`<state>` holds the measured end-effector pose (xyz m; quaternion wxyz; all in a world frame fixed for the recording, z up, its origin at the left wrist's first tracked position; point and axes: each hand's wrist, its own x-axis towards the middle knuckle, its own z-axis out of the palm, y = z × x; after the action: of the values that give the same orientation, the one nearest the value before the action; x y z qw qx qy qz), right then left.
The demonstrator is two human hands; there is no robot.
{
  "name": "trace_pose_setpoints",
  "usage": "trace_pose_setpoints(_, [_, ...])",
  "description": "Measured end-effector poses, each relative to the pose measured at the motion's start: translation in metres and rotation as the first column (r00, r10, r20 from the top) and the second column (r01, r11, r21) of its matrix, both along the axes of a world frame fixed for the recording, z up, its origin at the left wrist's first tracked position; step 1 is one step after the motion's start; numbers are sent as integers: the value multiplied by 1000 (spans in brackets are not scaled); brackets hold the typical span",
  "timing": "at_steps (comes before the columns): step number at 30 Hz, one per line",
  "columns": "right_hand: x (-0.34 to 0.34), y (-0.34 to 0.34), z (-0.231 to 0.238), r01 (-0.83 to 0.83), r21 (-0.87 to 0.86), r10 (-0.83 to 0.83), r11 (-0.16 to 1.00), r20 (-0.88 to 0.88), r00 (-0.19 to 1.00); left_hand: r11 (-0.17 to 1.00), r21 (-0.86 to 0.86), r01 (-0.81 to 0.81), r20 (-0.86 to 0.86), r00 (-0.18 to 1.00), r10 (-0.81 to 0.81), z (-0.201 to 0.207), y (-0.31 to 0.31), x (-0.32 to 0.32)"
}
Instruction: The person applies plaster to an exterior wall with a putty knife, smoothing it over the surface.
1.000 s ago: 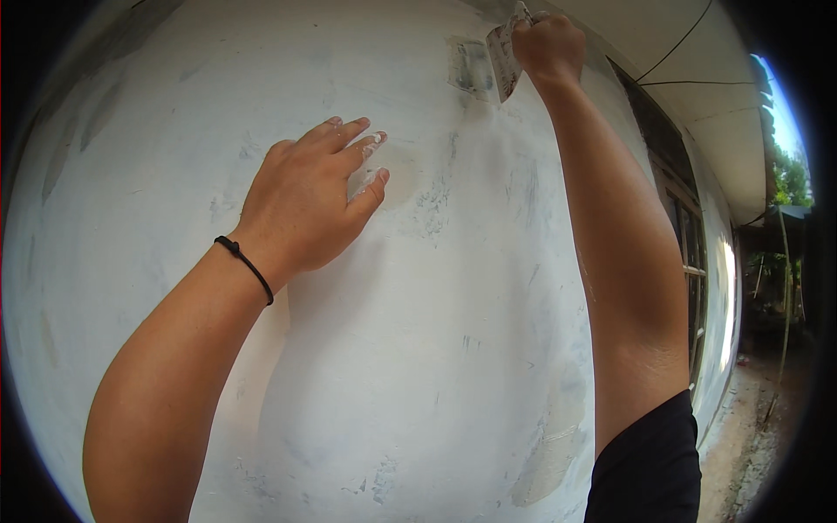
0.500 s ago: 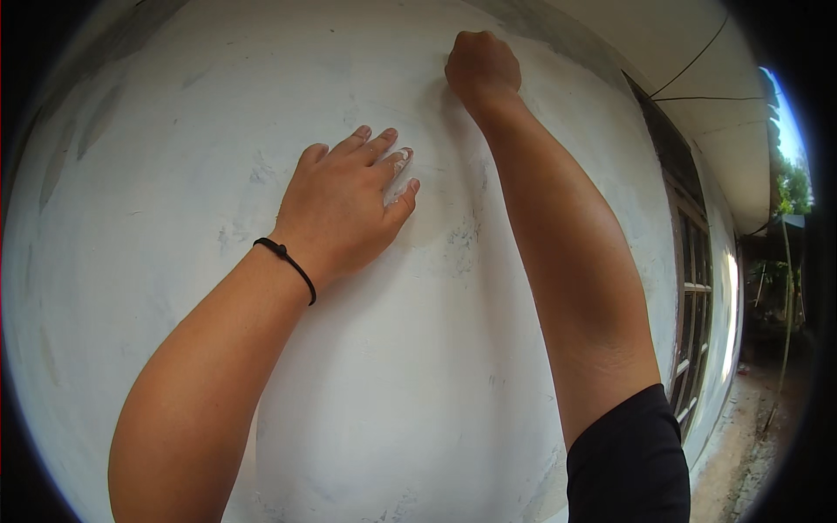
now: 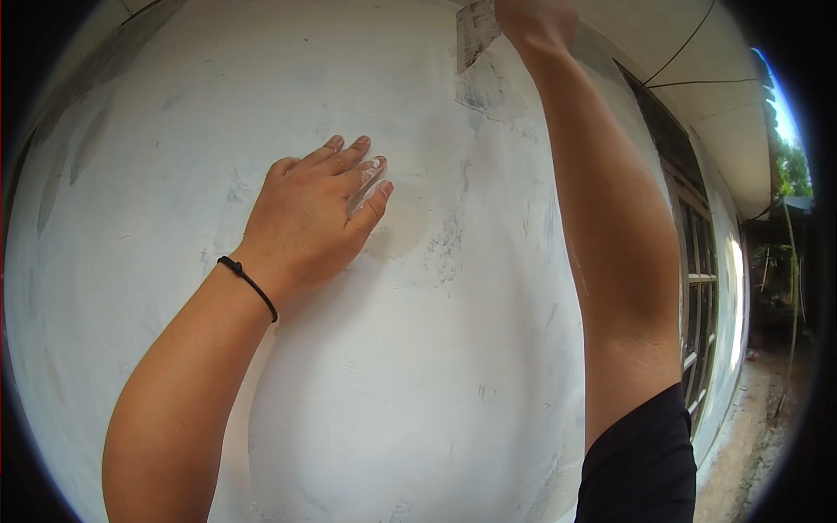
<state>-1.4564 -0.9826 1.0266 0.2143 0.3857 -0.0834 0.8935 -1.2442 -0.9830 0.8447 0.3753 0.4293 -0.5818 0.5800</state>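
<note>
A pale, patchy wall (image 3: 392, 375) fills most of the view, smeared with white and grey. My left hand (image 3: 305, 213) rests against it with fingers outstretched, palm to the surface; some white paste sticks to the fingers. A black cord bracelet circles that wrist. High up and to the right, my right hand (image 3: 539, 24) is closed, partly cut off by the top edge. Beside it shows the flat, smudged blade of a putty knife (image 3: 476, 35), lying at the wall; its handle is hidden in the fist. Below the blade is a greyish patch of fresh-looking smears.
On the right, a window with a barred frame (image 3: 697, 296) is set in the wall. A pale overhang (image 3: 697, 52) with thin dark wires slopes above. Farther right lie a dirt path (image 3: 741, 453), a thin pole and greenery.
My right hand has moved up and to the right, and the putty knife's blade has come into sight. My left hand sits slightly lower and farther left in the picture.
</note>
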Motion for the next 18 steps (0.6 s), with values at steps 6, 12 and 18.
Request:
trace_pose_setpoints(6, [-72, -62, 27, -191, 345, 235, 919, -90, 968, 1000, -10, 28, 4, 1000, -28, 0, 0, -3])
trace_pose_setpoints(12, [-59, -89, 0, 179, 504, -167, 845, -70, 984, 999, -1, 48, -2, 999, -48, 1, 2, -5])
trace_pose_setpoints(18, [-91, -98, -5, 189, 523, -201, 831, -36, 979, 1000, 13, -25, -112, 993, 27, -15, 6, -33])
